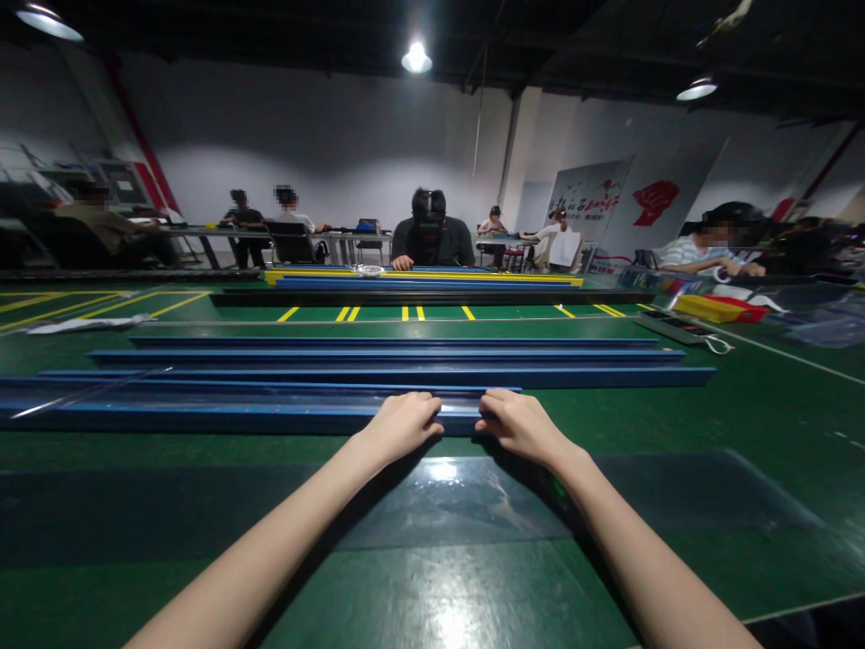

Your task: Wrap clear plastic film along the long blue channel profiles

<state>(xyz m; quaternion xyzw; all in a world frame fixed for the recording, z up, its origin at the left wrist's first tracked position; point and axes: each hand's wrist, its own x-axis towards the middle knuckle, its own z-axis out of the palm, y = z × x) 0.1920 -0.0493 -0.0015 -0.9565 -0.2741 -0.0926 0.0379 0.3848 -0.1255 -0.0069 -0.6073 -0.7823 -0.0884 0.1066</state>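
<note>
A long blue channel strip (203,418) lies across the green table in front of me. My left hand (406,421) is closed over its near wall, fingers curled into the channel and thumb on the near side. Close to the strip's right end, my right hand (517,422) grips it the same way, a short gap from the left. A thin clear film (87,394) runs in the channel and sticks up at the left. Nearer to me, a wide transparent sheet (446,505) lies flat beneath my forearms.
More blue channel strips (595,373) lie parallel just beyond. Farther off are a black strip (432,297) and yellow strips (568,280). At right are a grey power strip (676,326) and yellow tray (706,309). A person (432,234) sits opposite; others sit farther back.
</note>
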